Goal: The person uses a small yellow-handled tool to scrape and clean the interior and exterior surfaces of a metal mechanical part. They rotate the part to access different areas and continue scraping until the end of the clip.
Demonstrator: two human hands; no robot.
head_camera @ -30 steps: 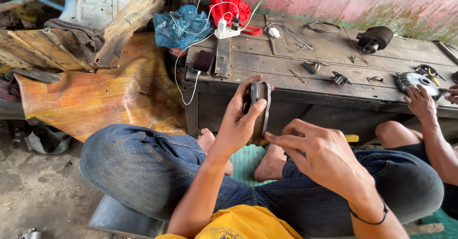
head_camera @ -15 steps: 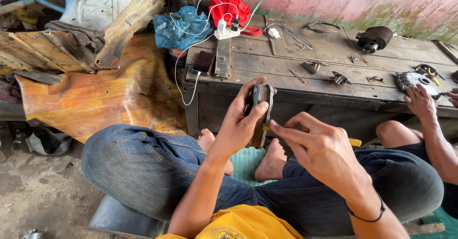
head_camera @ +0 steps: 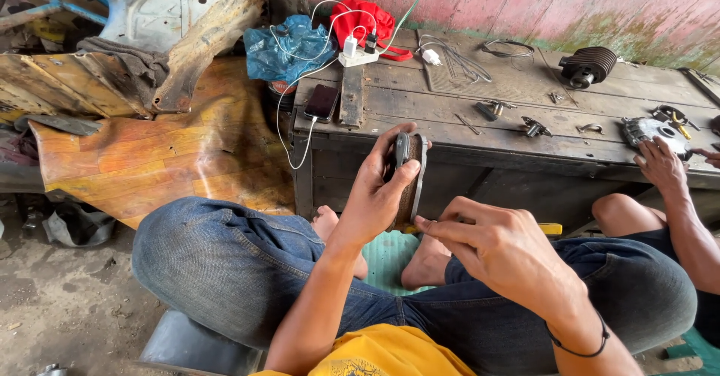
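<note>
Left hand (head_camera: 375,196) raised, fingers wrapped round a curved brake shoe (head_camera: 409,177) held upright; right hand (head_camera: 495,245) pinches its lower end, fingers closed, what's between them is hidden

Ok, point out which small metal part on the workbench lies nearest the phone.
The slim dark metal rod; it lies closer to the phone than the clamp-like part and the ring-shaped piece do.

Curved dark brake shoe (head_camera: 409,177), worn brown lining, upright before the bench edge
</note>
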